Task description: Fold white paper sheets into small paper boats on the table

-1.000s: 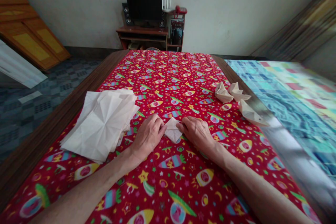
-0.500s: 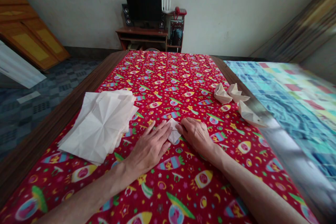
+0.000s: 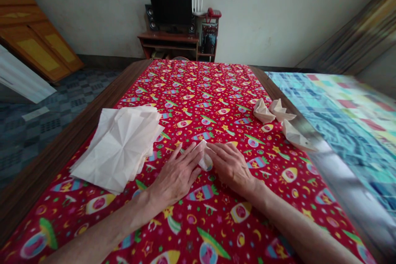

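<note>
A small folded piece of white paper (image 3: pixel 204 160) lies on the red patterned cloth between my two hands, partly covered by the fingers. My left hand (image 3: pixel 177 171) rests flat on its left side with fingers stretched out and slightly spread. From the right, my right hand (image 3: pixel 230 165) lies over the paper's other side, fingers extended and pressing down near its top corner. Left of my hands is a stack of creased white paper sheets (image 3: pixel 120 148). Three folded paper boats (image 3: pixel 262 111) sit at the right edge of the table.
The red cloth (image 3: pixel 198 218) covers a dark wooden table (image 3: pixel 102 103). A bed (image 3: pixel 337 119) stands along the right side. Beyond the table are a desk (image 3: pixel 168 37) with a monitor (image 3: pixel 170 8) and a red telephone (image 3: pixel 214 13). A wooden cabinet (image 3: pixel 37 41) is at the far left.
My right hand's curled fingers have straightened and slid left over the paper, covering its right side. My left hand has stayed in place.
</note>
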